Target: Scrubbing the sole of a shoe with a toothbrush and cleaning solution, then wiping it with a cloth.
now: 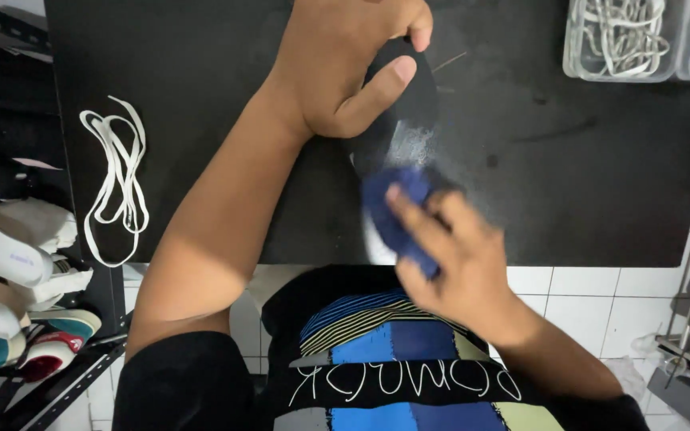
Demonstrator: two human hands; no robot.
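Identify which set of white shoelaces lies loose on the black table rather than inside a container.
The white shoelaces near the table's left edge, beside the left arm, lie bare on the black table. The other laces sit inside the clear plastic container at the top right.

A single head-worn camera looks almost straight down from above the person's chest, close over the matte black worktop (201, 64). The far edge of the worktop runs toward the top of the frame; white floor tiles (584, 299) show beneath its near edge. No second view overlaps it.
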